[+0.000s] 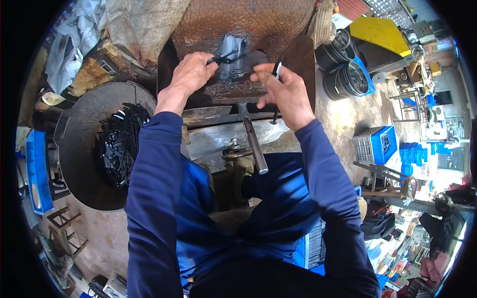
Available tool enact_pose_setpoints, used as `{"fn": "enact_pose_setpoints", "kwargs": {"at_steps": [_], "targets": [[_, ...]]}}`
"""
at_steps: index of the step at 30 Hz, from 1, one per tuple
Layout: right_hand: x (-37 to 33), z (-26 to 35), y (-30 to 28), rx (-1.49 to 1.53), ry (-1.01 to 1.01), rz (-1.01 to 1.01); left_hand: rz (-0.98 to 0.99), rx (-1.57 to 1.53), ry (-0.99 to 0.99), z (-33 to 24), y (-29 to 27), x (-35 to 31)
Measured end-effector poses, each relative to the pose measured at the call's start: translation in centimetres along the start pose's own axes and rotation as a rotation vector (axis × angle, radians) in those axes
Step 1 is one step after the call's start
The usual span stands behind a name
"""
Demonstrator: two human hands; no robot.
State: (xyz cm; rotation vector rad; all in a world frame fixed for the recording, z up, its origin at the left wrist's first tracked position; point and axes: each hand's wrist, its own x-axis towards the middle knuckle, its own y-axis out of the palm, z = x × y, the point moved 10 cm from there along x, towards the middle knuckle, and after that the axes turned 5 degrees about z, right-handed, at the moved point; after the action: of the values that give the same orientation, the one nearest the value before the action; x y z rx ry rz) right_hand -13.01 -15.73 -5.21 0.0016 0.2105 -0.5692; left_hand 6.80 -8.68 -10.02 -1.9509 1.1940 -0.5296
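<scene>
Both my hands are raised over a rusty brown metal housing (248,22) with dark side plates. My left hand (191,74) is closed on a small dark metal piece (226,56), which points right in front of a pale, wet-looking patch (232,42). To its right, my right hand (284,92) has its fingers curled round a thin piece with a shiny edge (278,69); its exact kind is unclear. The two hands are apart. Below them, a round metal bar (254,148) sticks out toward me.
A large round bin (79,144) holding dark flat metal pieces (121,149) stands at my left. Sacking (141,25) hangs at the far left. On the right are black buckets (343,82), a yellow panel (380,35), a blue-and-grey crate (375,144) and wooden stools.
</scene>
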Motion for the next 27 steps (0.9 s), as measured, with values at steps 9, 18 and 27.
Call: {"fn": "enact_pose_setpoints", "kwargs": {"at_steps": [9, 18, 27], "targets": [[1.6, 1.3, 0.0, 0.387, -0.193, -0.143, 0.147, -0.719, 0.031, -7.0, -2.3, -3.3], [0.9, 2.2, -0.3, 0.333, -0.209, -0.224, 0.161, -0.853, -0.050, -5.5, -1.6, -3.2], [0.4, 1.5, -1.5, 0.326, -0.197, -0.233, 0.199, -0.541, -0.100, 2.0, 1.7, 0.0]]}}
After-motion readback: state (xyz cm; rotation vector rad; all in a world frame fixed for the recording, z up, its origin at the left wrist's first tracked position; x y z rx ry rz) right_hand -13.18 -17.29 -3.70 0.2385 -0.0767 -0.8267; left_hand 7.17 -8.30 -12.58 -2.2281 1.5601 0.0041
